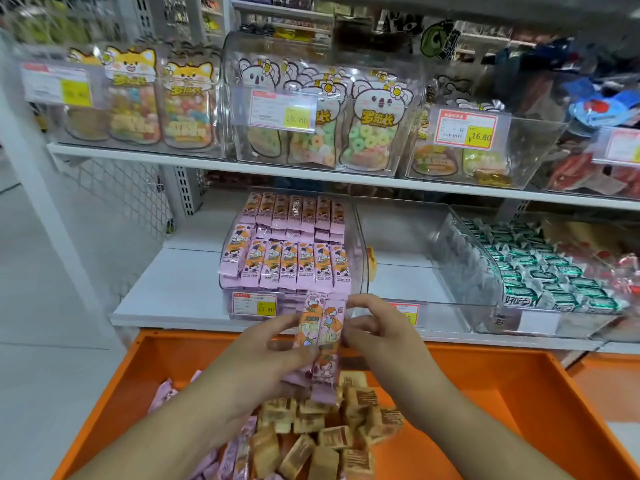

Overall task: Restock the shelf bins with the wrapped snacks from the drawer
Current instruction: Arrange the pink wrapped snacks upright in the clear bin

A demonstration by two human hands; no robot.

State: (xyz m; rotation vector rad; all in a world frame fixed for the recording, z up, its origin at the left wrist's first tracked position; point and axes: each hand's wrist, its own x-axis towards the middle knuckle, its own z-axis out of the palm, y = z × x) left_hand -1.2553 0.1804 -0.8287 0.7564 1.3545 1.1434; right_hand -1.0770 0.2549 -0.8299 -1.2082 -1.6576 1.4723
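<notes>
- My left hand (263, 355) curls its fingers round the left edge of the pink snack packs (320, 344).
- My right hand (377, 336) pinches their right edge, fingers bent.
- The packs stand upright, long axis running 12 to 6 o'clock, printed faces toward me.
- They hang above the orange drawer (485, 393), just at 6 o'clock of the pink-filled shelf bin (356, 237).
</notes>
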